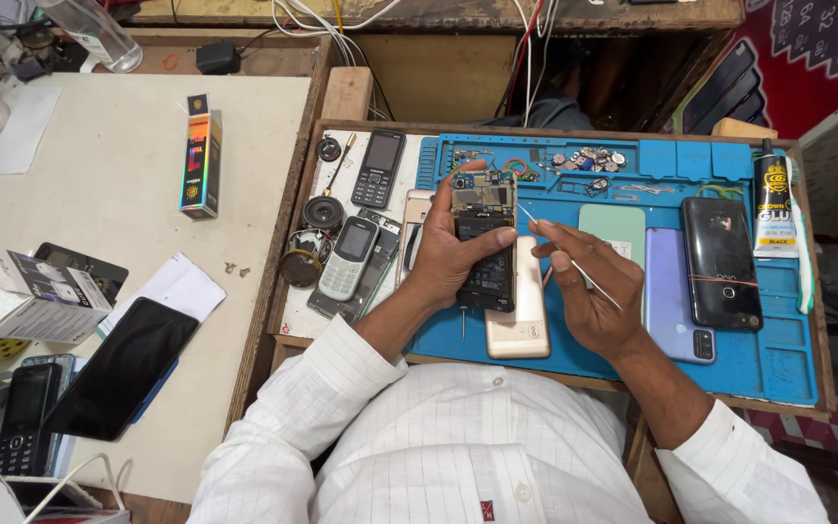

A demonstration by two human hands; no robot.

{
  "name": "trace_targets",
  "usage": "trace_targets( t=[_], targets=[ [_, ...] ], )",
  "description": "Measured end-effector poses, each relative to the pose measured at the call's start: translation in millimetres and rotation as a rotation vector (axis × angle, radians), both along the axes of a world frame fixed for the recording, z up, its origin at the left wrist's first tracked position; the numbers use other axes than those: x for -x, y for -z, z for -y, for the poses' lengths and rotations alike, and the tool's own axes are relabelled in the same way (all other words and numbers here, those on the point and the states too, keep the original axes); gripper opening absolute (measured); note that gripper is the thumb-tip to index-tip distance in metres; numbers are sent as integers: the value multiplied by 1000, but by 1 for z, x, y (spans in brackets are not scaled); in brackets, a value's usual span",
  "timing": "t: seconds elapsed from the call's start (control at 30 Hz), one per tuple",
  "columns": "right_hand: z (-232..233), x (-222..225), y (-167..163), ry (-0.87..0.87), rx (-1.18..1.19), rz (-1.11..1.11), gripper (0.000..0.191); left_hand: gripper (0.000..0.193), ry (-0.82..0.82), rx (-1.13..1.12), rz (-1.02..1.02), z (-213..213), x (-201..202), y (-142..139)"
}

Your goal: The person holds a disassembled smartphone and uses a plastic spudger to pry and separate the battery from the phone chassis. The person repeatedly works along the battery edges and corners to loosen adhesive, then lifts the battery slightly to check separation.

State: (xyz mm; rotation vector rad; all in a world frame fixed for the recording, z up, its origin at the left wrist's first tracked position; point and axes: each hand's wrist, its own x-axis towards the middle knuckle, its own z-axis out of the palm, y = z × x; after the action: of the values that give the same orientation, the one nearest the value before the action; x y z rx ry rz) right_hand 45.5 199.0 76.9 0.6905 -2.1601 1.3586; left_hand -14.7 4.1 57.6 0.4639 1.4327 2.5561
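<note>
A blue rubber repair mat (768, 364) in a wooden tray lies beneath both hands, with a gold smartphone (519, 330) face down under them. The left hand (448, 254) is closed around an opened black smartphone with exposed circuit board and battery (484, 238), held just above the gold one. The right hand (589, 291), just beside it, pinches a thin metal probe (564, 254) whose tip points at the opened phone.
</note>
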Motion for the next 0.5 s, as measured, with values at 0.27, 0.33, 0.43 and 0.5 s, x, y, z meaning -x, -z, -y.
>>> trace_targets(
  t=[0.27, 0.33, 0.43, 0.5],
  targets=[
    [-3, 2, 2, -18, -31, -1, 30, 87, -37, 13, 23, 0, 1, -4],
    [-3, 3, 3, -41, -19, 1, 30, 87, -44, -2, 35, 1, 2, -5],
    [-3, 2, 3, -46, -39, 9, 28, 86, -65, -41, 48, 2, 3, -7],
    [-1, 4, 3, -74, -40, 0, 27, 84, -98, -68, 70, 2, 4, -7]
  ],
)
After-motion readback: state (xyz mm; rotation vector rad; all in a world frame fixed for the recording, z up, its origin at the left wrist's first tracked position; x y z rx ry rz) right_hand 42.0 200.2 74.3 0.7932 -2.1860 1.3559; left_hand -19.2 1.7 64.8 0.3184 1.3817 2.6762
